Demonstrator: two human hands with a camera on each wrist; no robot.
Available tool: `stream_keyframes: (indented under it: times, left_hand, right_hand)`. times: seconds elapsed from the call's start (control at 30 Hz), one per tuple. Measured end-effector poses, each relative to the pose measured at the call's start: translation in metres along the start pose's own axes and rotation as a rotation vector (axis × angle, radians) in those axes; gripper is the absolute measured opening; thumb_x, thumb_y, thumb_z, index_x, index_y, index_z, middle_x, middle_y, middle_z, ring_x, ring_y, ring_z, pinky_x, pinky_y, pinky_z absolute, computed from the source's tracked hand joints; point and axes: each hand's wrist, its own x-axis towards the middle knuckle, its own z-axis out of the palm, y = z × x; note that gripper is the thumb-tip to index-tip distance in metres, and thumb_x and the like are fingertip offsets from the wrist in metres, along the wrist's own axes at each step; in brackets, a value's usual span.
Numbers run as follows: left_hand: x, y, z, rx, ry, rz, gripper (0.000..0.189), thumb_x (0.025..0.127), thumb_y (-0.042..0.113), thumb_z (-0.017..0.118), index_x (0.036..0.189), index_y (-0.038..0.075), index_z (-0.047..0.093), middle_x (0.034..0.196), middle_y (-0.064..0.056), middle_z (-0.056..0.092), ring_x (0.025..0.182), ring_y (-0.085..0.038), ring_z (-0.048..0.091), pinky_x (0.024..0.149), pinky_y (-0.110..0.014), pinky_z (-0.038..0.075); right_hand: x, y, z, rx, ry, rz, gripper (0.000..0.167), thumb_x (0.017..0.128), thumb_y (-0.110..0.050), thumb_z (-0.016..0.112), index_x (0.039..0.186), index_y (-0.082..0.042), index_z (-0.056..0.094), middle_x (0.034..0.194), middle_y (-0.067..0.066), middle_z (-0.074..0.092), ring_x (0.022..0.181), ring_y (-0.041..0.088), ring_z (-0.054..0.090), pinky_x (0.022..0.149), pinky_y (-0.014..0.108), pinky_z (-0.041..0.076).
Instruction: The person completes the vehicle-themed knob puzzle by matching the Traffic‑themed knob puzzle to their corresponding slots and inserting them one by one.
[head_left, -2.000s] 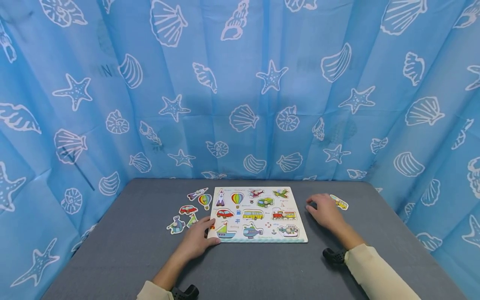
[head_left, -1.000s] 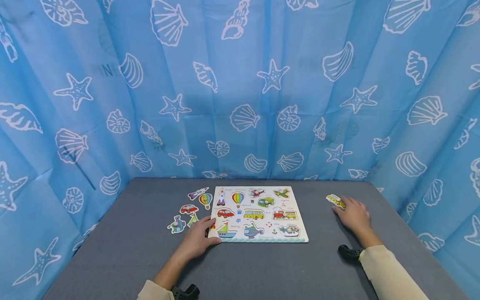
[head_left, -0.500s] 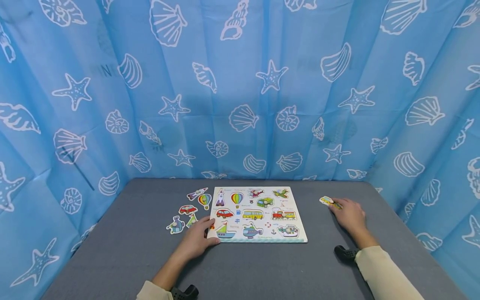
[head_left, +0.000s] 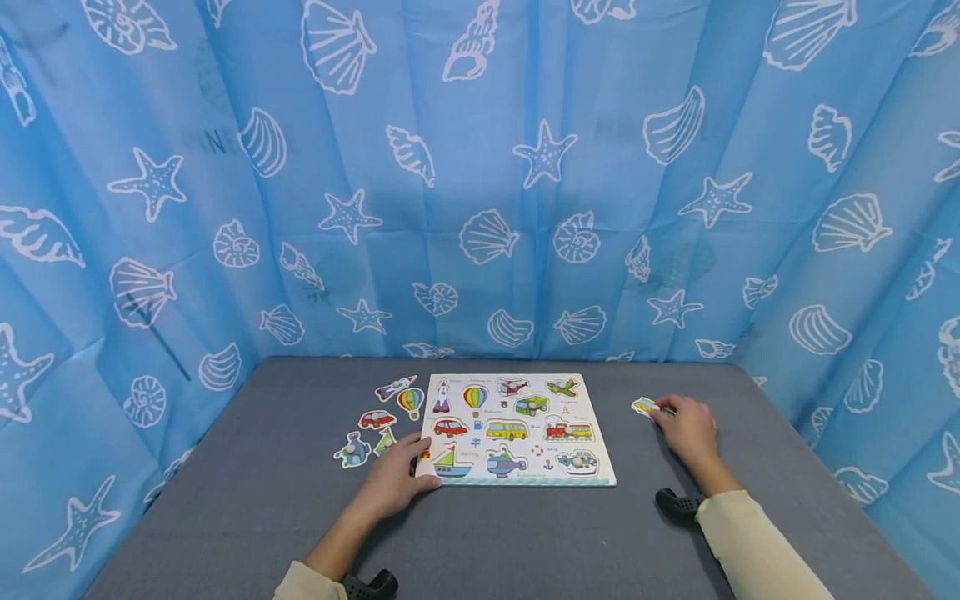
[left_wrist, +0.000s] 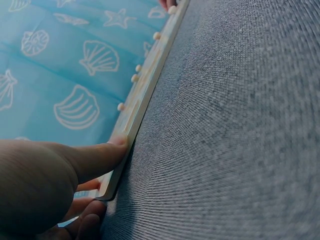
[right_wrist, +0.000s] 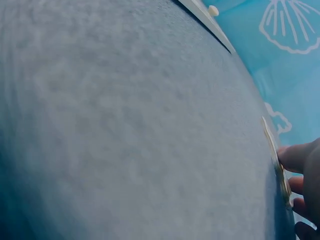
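Observation:
A wooden puzzle board (head_left: 517, 429) with vehicle pictures lies on the table; in the left wrist view it shows edge-on with several knobs. My left hand (head_left: 392, 477) grips its near left corner, thumb (left_wrist: 102, 159) on the near edge and other fingers at the side. Right of the board, my right hand (head_left: 688, 429) pinches a yellow bus puzzle piece (head_left: 643, 406), partly hidden by the fingers. In the right wrist view the bus piece (right_wrist: 272, 145) is seen edge-on, thumb and fingers against it; its knob is hidden there.
Left of the board lie loose pieces: a rocket (head_left: 396, 387), a balloon (head_left: 410, 402), a red car (head_left: 377, 418), a submarine (head_left: 352, 449) and a sailboat (head_left: 385, 440) partly behind my left hand. A grey cloth-covered table (head_left: 517, 542) meets a blue shell-print curtain (head_left: 480, 183).
My right hand moved right to the yellow bus piece, took hold of it and has brought it leftward towards the board. My left hand and the board have stayed in place.

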Motion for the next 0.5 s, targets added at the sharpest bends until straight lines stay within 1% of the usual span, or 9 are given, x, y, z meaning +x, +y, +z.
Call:
stream_keyframes:
  times: [0.13, 0.27, 0.37, 0.5]
  left_hand:
    - [-0.001, 0.000, 0.000, -0.014, 0.003, 0.007, 0.066, 0.081, 0.024, 0.080, 0.137, 0.001, 0.054, 0.140, -0.019, 0.048, 0.127, -0.039, 0.045, 0.101, -0.056, 0.036]
    - [-0.003, 0.000, 0.000, -0.012, 0.004, 0.006, 0.066, 0.081, 0.024, 0.080, 0.138, 0.001, 0.053, 0.141, -0.018, 0.048, 0.127, -0.038, 0.044, 0.101, -0.055, 0.036]
    - [-0.003, 0.001, 0.000, -0.014, 0.009, 0.020, 0.066, 0.081, 0.024, 0.080, 0.137, 0.000, 0.054, 0.140, -0.019, 0.048, 0.128, -0.039, 0.044, 0.101, -0.056, 0.035]
    - [-0.003, 0.001, -0.001, -0.025, 0.013, 0.035, 0.065, 0.080, 0.024, 0.080, 0.135, -0.001, 0.055, 0.139, -0.021, 0.049, 0.127, -0.041, 0.044, 0.101, -0.057, 0.035]
  right_hand:
    - [-0.001, -0.002, 0.002, 0.011, 0.025, -0.011, 0.022, 0.091, -0.015, 0.067, 0.102, 0.005, 0.067, 0.104, 0.027, 0.064, 0.097, 0.049, 0.053, 0.080, 0.060, 0.037]
    - [0.000, -0.005, 0.005, 0.038, 0.040, 0.003, 0.020, 0.091, -0.013, 0.065, 0.102, 0.004, 0.067, 0.102, 0.027, 0.065, 0.097, 0.047, 0.054, 0.082, 0.059, 0.037]
    - [0.001, -0.007, 0.005, 0.066, 0.032, 0.025, 0.019, 0.093, -0.012, 0.064, 0.102, 0.004, 0.066, 0.102, 0.026, 0.065, 0.096, 0.044, 0.056, 0.082, 0.057, 0.040]
    - [0.001, -0.012, 0.005, 0.083, -0.006, 0.033, 0.019, 0.094, -0.012, 0.063, 0.103, 0.004, 0.065, 0.101, 0.025, 0.064, 0.093, 0.042, 0.058, 0.080, 0.054, 0.042]
